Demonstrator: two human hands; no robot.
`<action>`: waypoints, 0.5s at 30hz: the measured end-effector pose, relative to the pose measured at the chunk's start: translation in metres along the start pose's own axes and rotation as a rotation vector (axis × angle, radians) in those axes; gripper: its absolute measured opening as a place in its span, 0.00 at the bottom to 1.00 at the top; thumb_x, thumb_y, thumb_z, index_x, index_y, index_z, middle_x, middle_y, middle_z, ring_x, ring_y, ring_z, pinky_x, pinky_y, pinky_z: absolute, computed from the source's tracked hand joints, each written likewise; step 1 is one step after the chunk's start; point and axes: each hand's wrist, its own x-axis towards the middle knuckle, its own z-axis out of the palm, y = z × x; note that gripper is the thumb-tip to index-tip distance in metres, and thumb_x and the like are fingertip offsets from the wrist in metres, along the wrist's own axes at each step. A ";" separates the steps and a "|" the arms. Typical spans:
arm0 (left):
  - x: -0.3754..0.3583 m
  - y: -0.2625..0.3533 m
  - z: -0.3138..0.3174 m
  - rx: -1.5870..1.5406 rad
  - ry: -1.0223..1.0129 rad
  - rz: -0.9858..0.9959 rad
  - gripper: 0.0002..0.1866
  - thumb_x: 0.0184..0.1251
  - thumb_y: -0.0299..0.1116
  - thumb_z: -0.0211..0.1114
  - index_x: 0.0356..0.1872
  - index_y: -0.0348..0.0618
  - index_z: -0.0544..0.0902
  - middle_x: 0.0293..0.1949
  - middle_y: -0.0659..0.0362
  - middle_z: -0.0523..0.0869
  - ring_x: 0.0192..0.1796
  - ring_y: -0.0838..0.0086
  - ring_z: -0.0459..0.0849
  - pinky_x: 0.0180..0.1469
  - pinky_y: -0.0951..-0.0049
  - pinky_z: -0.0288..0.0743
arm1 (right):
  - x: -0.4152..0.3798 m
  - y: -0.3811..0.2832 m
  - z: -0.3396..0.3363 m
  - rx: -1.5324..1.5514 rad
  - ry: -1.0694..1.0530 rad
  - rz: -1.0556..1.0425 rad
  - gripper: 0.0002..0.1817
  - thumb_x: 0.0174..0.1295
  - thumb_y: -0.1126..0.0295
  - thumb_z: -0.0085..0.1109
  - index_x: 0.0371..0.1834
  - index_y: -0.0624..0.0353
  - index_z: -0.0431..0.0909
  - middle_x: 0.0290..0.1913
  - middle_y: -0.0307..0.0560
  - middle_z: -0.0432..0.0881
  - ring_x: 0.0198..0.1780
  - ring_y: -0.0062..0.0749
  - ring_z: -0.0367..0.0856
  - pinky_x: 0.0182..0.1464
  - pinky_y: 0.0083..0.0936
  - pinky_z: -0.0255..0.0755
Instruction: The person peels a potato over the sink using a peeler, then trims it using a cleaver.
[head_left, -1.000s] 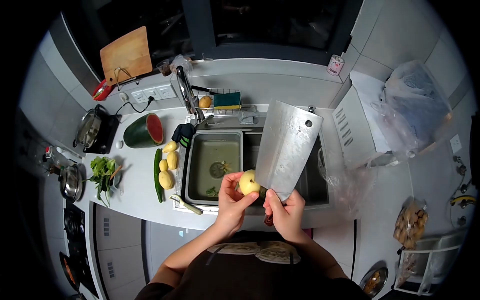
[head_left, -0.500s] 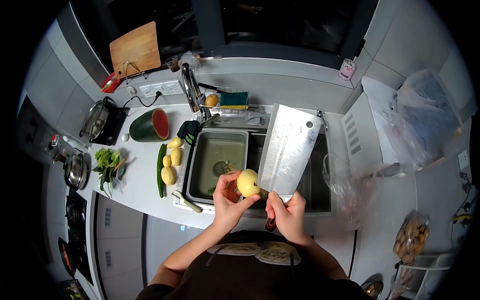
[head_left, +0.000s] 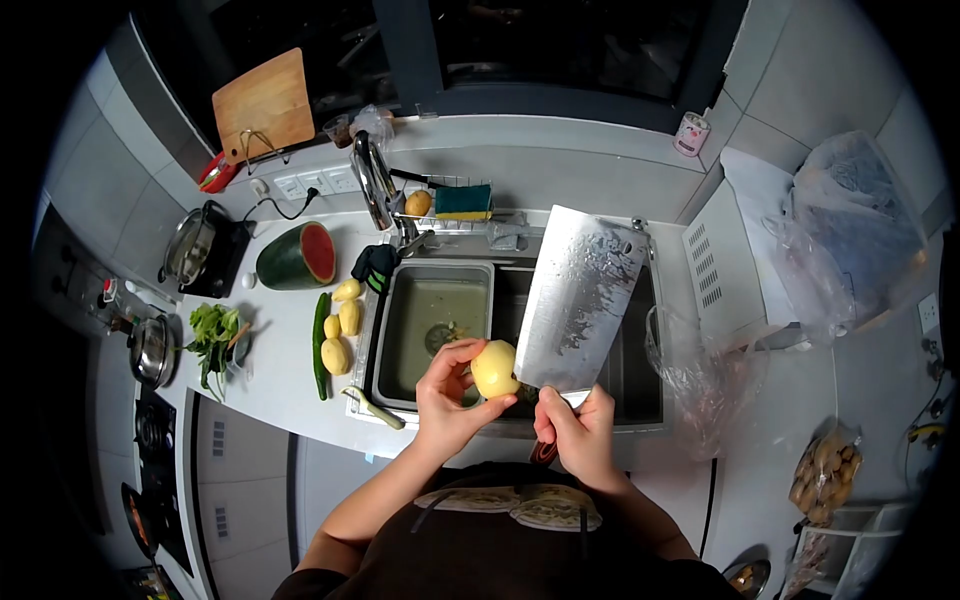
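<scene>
My left hand [head_left: 447,410] grips a peeled yellow potato [head_left: 494,368] between thumb and fingers, over the front of the sink. Wrapped around the handle of a wide cleaver [head_left: 578,300] is my right hand [head_left: 577,430]. The cleaver's wet blade points up and away from me, and its lower corner is right at the potato's right side. A dark spot shows there on the potato. Below both hands lies the double sink, its left basin [head_left: 410,325] holding cloudy water and some scraps around the drain.
Left of the sink lie several peeled potatoes [head_left: 335,355], a cucumber [head_left: 319,345], a cut watermelon [head_left: 298,257] and leafy greens [head_left: 214,340]. A peeler [head_left: 374,408] rests on the sink's front left corner. The faucet [head_left: 372,182] rises behind; a plastic bag [head_left: 712,390] lies at right.
The cleaver blade has tilted a little, so its face catches the light differently and shows droplets. The potato has turned slightly in my left hand. Both hands keep their hold.
</scene>
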 end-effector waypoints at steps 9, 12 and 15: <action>0.010 0.014 -0.013 -0.001 -0.160 -0.009 0.33 0.45 0.19 0.78 0.57 0.33 0.76 0.56 0.54 0.74 0.57 0.71 0.78 0.60 0.69 0.75 | -0.001 -0.006 -0.005 0.112 -0.068 0.064 0.07 0.69 0.78 0.51 0.31 0.65 0.71 0.19 0.42 0.74 0.16 0.18 0.66 0.19 0.18 0.60; 0.015 0.018 -0.019 -0.055 -0.250 -0.093 0.34 0.44 0.18 0.78 0.58 0.33 0.77 0.55 0.55 0.76 0.56 0.72 0.79 0.59 0.71 0.75 | -0.001 -0.010 -0.006 0.135 -0.072 0.113 0.09 0.68 0.78 0.50 0.28 0.65 0.71 0.18 0.42 0.73 0.16 0.18 0.66 0.19 0.19 0.60; 0.023 0.020 -0.026 -0.088 -0.358 -0.186 0.33 0.44 0.17 0.77 0.58 0.34 0.77 0.52 0.56 0.79 0.53 0.74 0.80 0.58 0.72 0.75 | -0.002 -0.010 -0.009 0.135 -0.098 0.116 0.10 0.68 0.78 0.50 0.27 0.64 0.71 0.17 0.41 0.72 0.15 0.19 0.66 0.19 0.19 0.60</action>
